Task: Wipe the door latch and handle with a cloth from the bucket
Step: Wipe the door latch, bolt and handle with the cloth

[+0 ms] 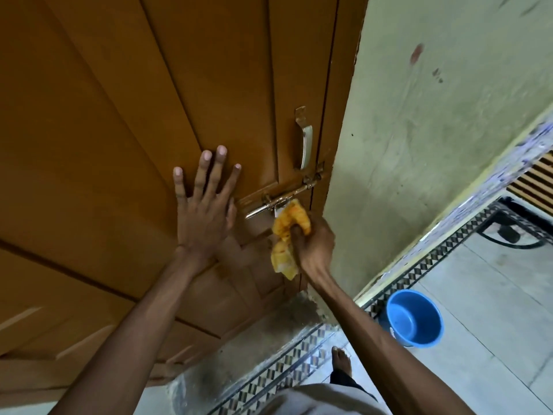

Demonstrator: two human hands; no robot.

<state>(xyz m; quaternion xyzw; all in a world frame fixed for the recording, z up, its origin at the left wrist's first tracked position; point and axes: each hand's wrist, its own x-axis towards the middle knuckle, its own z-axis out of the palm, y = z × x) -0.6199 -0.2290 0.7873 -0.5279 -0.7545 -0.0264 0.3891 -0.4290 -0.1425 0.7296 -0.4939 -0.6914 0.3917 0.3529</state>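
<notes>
A brown wooden door fills the left of the view. Its metal slide latch runs slantwise near the door's edge, and a silver pull handle is mounted just above it. My left hand lies flat on the door with fingers spread, left of the latch. My right hand grips a bunched yellow cloth, whose top touches the underside of the latch's middle. A blue bucket stands on the floor at the lower right, with nothing visible inside it.
A pale green wall meets the door's right edge. The tiled floor has a patterned border strip. My bare foot stands near the threshold. A dark metal frame sits at the far right.
</notes>
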